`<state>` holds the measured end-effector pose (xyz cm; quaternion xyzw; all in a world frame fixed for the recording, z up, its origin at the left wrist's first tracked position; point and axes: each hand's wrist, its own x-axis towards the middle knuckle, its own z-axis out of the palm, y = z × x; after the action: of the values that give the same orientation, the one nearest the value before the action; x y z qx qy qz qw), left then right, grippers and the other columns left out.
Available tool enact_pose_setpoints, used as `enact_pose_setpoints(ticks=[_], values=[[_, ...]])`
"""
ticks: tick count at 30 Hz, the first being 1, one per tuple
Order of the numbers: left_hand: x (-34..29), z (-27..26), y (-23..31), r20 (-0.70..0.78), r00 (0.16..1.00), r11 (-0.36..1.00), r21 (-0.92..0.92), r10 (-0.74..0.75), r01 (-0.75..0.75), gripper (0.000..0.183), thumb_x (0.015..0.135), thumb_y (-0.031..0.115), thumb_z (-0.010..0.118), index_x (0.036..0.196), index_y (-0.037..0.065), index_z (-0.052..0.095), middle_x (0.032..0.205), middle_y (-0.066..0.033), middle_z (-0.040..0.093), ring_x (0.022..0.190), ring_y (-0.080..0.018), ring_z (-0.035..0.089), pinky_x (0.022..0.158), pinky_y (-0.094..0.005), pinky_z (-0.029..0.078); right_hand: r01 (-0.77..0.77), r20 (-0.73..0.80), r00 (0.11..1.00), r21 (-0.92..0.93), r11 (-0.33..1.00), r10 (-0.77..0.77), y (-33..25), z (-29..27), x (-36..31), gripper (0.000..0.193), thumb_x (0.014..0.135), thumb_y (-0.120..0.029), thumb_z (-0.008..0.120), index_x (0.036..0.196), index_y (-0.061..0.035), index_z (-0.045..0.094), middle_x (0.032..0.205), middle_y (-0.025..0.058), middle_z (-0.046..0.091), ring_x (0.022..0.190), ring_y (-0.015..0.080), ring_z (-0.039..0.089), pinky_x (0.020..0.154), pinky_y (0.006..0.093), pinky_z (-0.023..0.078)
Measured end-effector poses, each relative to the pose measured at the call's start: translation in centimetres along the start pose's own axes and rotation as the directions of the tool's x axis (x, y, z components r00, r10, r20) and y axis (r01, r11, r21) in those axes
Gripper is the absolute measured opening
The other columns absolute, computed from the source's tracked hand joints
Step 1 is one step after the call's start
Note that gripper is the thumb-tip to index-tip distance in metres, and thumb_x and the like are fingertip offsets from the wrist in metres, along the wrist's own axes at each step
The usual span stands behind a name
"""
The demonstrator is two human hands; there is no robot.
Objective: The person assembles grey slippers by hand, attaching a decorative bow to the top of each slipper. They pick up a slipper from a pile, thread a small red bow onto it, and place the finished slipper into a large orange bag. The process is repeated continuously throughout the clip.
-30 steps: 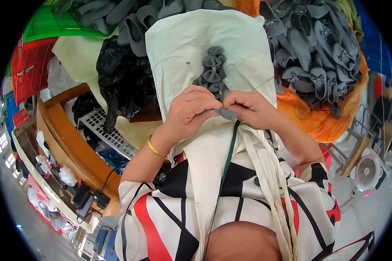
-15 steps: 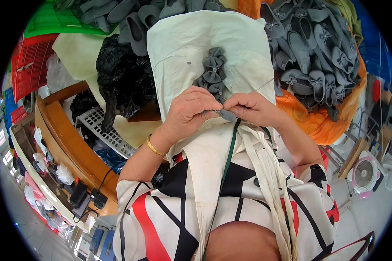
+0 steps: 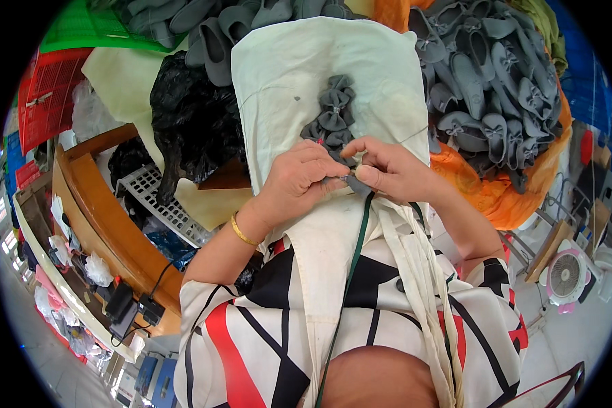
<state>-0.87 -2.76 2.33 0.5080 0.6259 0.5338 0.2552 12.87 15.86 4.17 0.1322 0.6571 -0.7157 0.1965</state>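
Observation:
Over the white cloth [image 3: 279,64] on my lap, my left hand [image 3: 296,180] pinches a small grey fabric piece [image 3: 358,185] between thumb and fingers. My right hand [image 3: 394,171] is closed in toward the same piece, its thumb and index finger at the edge; whether a needle is between them is too small to make out. A thin dark line like a thread [image 3: 415,134] shows beside the right hand. Just beyond the hands, several grey fabric bows [image 3: 334,115] lie in a row on the cloth, partly hidden by the fingers.
Grey flat shoes with bows [image 3: 486,81] are heaped on an orange cloth [image 3: 466,187] at the right. More grey shoes [image 3: 214,47] lie at the far left beside a black plastic bag [image 3: 194,129]. A wooden frame [image 3: 119,224] stands left, a fan [image 3: 566,275] right.
My right index finger has lifted and stretched forward over the grey piece, its hand shifting slightly. My left hand has stayed nearly in place, still pinching.

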Motion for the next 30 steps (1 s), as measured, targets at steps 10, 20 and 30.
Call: enact_pose_setpoints(ticks=[10, 20, 30], values=[[0.2, 0.8, 0.0, 0.029, 0.998, 0.998, -0.036, -0.055, 0.056, 0.018, 0.073, 0.005, 0.077, 0.088, 0.004, 0.069, 0.076, -0.0076, 0.063, 0.069, -0.0243, 0.058, 0.064, -0.0327, 0.048, 0.001, 0.007, 1.000, -0.066, 0.998, -0.001, -1.1, 0.6, 0.2, 0.040, 0.092, -0.020, 0.054, 0.128, -0.0042, 0.046, 0.069, 0.0081, 0.055, 0.061, 0.0211, 0.050, 0.062, 0.0334, 0.042], [0.3, -0.3, 0.1, -0.148, 0.900, 0.911, -0.041, -0.411, 0.409, 0.014, 0.078, 0.008, 0.074, 0.089, 0.001, 0.069, 0.071, -0.0046, 0.059, 0.061, -0.0126, 0.052, 0.057, -0.0266, 0.042, 0.692, 0.346, 0.669, 0.034, 0.721, -0.658, -13.1, 0.4, -5.1, 0.028, 0.086, -0.011, 0.064, 0.113, -0.0080, 0.065, 0.082, 0.0067, 0.061, 0.066, 0.0246, 0.060, 0.055, 0.0317, 0.047], [1.5, -0.7, 1.7, -0.173, 0.963, 0.962, 0.143, -0.206, 0.231, 0.020, 0.069, 0.004, 0.076, 0.088, 0.004, 0.069, 0.071, -0.0080, 0.061, 0.063, -0.0221, 0.057, 0.057, -0.0313, 0.045, 0.289, -0.057, 0.620, -0.910, 0.296, -0.782, -4.1, 1.5, 2.0, 0.015, 0.069, -0.014, 0.070, 0.081, -0.0094, 0.062, 0.069, 0.0029, 0.051, 0.060, 0.0201, 0.053, 0.049, 0.0323, 0.043]])
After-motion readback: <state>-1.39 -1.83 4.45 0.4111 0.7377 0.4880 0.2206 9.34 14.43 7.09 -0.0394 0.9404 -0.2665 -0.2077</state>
